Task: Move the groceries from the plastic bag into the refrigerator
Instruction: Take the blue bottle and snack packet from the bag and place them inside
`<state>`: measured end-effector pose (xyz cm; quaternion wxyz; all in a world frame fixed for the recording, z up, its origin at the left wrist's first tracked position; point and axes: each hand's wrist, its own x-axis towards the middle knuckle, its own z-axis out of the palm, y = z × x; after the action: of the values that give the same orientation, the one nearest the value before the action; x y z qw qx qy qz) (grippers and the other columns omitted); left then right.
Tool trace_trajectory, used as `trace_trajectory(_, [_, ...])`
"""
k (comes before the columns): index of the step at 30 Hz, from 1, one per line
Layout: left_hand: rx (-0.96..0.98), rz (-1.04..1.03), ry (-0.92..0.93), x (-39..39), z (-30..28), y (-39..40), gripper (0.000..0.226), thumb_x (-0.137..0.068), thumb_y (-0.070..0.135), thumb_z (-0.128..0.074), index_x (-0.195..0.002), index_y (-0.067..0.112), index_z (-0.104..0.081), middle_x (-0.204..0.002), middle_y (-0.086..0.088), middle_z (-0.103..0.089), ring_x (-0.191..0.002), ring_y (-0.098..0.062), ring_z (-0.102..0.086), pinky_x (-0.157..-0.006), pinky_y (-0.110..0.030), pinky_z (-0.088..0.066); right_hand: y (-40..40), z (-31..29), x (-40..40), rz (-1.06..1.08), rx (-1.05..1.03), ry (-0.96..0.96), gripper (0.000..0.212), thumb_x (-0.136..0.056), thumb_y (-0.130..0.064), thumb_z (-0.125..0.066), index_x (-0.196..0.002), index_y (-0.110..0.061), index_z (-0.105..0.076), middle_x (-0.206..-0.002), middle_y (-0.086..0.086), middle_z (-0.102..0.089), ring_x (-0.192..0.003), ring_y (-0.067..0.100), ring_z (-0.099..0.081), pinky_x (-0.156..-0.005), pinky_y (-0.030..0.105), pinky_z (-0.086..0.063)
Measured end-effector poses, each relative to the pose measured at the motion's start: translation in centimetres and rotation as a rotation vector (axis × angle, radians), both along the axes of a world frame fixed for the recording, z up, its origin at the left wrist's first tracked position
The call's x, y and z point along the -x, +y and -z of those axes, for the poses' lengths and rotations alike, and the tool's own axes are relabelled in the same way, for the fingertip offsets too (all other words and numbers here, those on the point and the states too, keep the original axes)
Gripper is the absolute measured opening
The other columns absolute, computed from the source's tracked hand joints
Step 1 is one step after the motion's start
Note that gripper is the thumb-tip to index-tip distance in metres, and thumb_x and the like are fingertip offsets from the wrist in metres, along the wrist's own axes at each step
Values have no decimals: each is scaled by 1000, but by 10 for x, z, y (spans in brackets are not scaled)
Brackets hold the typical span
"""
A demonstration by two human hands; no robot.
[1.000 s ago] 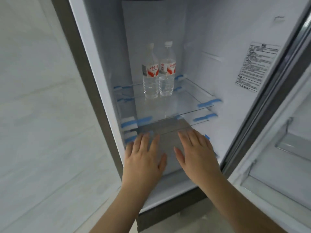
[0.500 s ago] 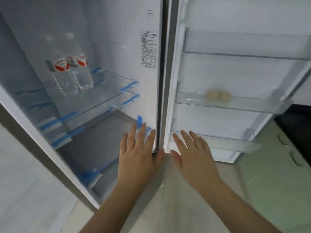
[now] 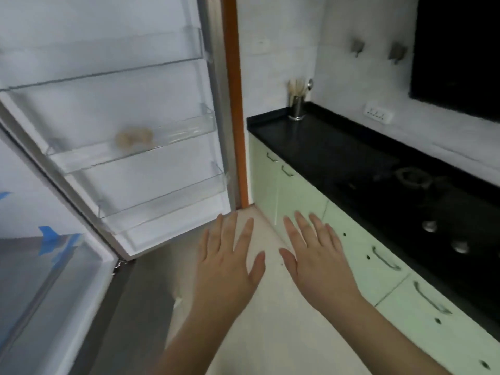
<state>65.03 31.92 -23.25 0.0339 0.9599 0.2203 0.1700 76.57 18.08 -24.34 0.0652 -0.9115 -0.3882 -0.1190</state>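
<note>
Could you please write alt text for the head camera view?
Two empty hands, left hand and right hand, reach out open, palms down, above a pale floor. The open refrigerator door is at left, its middle shelf holding pale round items; a black countertop runs at right.

From my feed, the refrigerator door (image 3: 167,109) looks like smooth white plastic inside, edged with a brushed metal strip, and its door bins (image 3: 162,136) are clear, glossy plastic; strips of blue tape (image 3: 50,234) sit matt on the cabinet's lower shelf. I see the surface (image 3: 338,152) as polished black stone with a faint sheen, carrying a shiny steel utensil holder (image 3: 297,108) with pale wooden sticks. The cabinets (image 3: 359,255) below it are satin pale-green panels with metal handles, and the floor (image 3: 270,334) is smooth cream tile.
</note>
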Motion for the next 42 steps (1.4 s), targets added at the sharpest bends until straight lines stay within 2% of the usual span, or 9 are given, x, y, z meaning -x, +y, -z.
trace_trajectory(2, [-5,98,34,-22,-2,-32,63,-99,56,-15,-148,22,-37,-153,-10,-42,-143,-32,-36,-113,-54,-32,-45,0,-10,101,5,18,60,-98,-47,-26,-147,-15,-41,-150,10,-45,-139,34,-40,-114,48,-25])
trace_trajectory(4, [-23,213,33,-46,-4,-61,61,-99,55,-20,-150,24,-34,-156,-8,-37,-146,-27,-30,-116,-51,-28,-85,-2,-17,197,-3,22,61,-98,-47,-26,-147,-15,-40,-152,11,-42,-141,33,-37,-113,48,-22])
trace_trajectory(10, [-66,533,28,-111,-14,-144,60,-99,53,-21,-150,26,-37,-158,-4,-34,-148,-23,-25,-116,-46,-21,-181,-13,-22,505,-45,25,62,-96,-49,-25,-144,-15,-46,-150,10,-45,-139,32,-40,-111,50,-37])
trace_trajectory(21, [-86,1040,46,-189,-4,-247,63,-98,58,-18,-151,28,-32,-159,-3,-32,-149,-23,-21,-119,-49,-21,-285,-14,-9,970,0,19,63,-96,-51,-27,-147,-17,-42,-151,7,-44,-140,32,-39,-112,49,-34])
trace_trajectory(31, [-86,1373,42,-203,9,-357,61,-99,55,-22,-151,26,-33,-157,-4,-35,-148,-25,-25,-117,-51,-26,-361,-3,44,1360,-13,18,61,-96,-50,-29,-145,-17,-44,-149,4,-47,-138,32,-42,-110,50,-37])
trace_trajectory(36, [-98,1538,5,-186,8,-437,55,-99,45,-26,-145,21,-46,-149,-9,-47,-141,-30,-38,-111,-51,-35,-422,-3,84,1469,-66,-6,59,-96,-48,-30,-146,-18,-42,-149,4,-47,-138,31,-41,-109,47,-39])
trace_trajectory(42, [-118,1650,5,-157,12,-540,56,-100,46,-24,-146,21,-44,-151,-9,-45,-142,-30,-36,-112,-50,-34,-503,-1,123,1569,-101,-4,61,-95,-49,-29,-145,-17,-43,-148,6,-48,-137,31,-44,-105,45,-41])
